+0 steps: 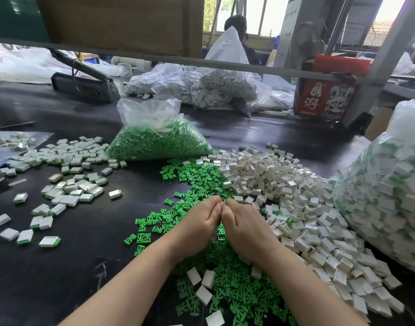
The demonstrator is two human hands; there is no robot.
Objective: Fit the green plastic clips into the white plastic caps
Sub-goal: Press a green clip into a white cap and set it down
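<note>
1. The left hand (pixel 197 223) and the right hand (pixel 245 228) meet knuckle to knuckle above the table, fingers curled inward and fingertips pressed together at the top. Whatever they pinch is hidden between the fingers, so I cannot tell which part each hand holds.
2. Loose green clips (pixel 227 278) lie in a heap right under and around both wrists, spreading toward the near edge of the table and up toward the far side.
3. A few white caps (pixel 203 294) lie on top of the green heap between the forearms.
4. The main pile of white caps (pixel 303 205) sits just to the right of the hands, touching the green heap along its left edge.
5. Assembled pieces (pixel 67 175), white with a green edge showing, are scattered on the left of the dark table (pixel 84 255), well apart from the hands.
6. A clear bag of green clips (pixel 154 140) lies beyond the hands, its open mouth crumpled upward.
7. A large clear bag of assembled pieces (pixel 387 196) bulges in at the right edge, against the white pile.
8. Further back lie bags of white parts (pixel 209 88), a grey heat sealer (pixel 84 78) on the left, and a red printed box (pixel 329 95) on the right.
9. Behind the bags, another person (pixel 237 27) is partly visible.
</note>
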